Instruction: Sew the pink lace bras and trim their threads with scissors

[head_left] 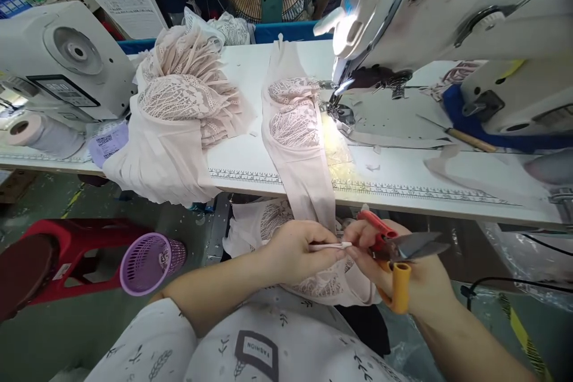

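Observation:
My left hand is closed in a pinch on a thin pale pink strap below the table's front edge. My right hand grips red and orange thread snips, blades pointing right, and its fingertips also touch the strap's end. A chain of pink lace garment pieces runs from the sewing machine's needle area across the table and down over the edge into my lap.
A white sewing machine fills the upper right. A pile of pink lace pieces lies left of centre on the white table. Another machine and a tape roll stand far left. A purple basket and red stool sit on the floor.

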A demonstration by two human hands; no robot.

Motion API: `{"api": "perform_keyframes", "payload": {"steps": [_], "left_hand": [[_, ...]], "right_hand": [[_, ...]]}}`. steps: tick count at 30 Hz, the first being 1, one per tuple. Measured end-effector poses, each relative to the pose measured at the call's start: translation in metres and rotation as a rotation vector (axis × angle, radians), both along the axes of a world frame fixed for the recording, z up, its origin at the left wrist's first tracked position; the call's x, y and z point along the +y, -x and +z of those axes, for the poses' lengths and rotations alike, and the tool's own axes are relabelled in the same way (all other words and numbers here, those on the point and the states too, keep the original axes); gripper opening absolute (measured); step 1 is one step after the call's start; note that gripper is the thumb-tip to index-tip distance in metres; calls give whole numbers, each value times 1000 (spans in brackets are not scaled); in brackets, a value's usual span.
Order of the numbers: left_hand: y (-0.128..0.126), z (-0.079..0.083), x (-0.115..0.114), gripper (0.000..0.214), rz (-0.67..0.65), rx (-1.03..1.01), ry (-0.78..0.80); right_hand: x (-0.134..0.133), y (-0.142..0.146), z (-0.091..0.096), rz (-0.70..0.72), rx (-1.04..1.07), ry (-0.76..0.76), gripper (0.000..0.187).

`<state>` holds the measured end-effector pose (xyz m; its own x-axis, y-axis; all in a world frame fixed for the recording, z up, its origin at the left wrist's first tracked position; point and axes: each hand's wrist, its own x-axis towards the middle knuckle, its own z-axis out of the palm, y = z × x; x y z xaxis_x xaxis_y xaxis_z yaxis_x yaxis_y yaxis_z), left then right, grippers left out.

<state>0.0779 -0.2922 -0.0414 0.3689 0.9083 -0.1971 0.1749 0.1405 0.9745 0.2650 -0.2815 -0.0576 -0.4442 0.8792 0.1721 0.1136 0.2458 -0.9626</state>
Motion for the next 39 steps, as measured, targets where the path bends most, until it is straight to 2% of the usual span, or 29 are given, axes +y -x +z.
{"api": "perform_keyframes", "payload": {"steps": [3, 6, 12, 17, 22, 25, 30, 33, 36, 39], "left_hand": [[-5, -4, -1, 23, 59, -16, 104], [-5, -3, 2, 24, 53, -24, 155], [2, 4, 12, 23, 23, -24, 247], [8, 4, 18, 26, -8, -25, 339], [10, 2, 22, 24, -10, -14, 384], [13, 0, 25, 26, -22, -9, 416], [15, -6, 29, 30, -102, -131, 579], [12, -5, 29, 34, -99, -196, 653], [9, -4, 28, 36, -44, -179, 633], [7, -3, 27, 38, -50, -101, 578]], "right_hand": [[2, 3, 1, -16, -10, 78, 19], [9, 0, 4, 4, -84, 196, 22], [18, -30, -5, 322, -300, 212, 53], [7, -42, -14, 477, -388, 294, 52], [3, -43, -17, 471, -528, 159, 53], [5, -44, -18, 456, -615, 149, 55], [3, -40, -20, 499, -422, 288, 64], [2, -38, -21, 523, -356, 339, 67], [3, -40, -22, 529, -420, 254, 61], [5, -43, -22, 520, -503, 151, 59]]}}
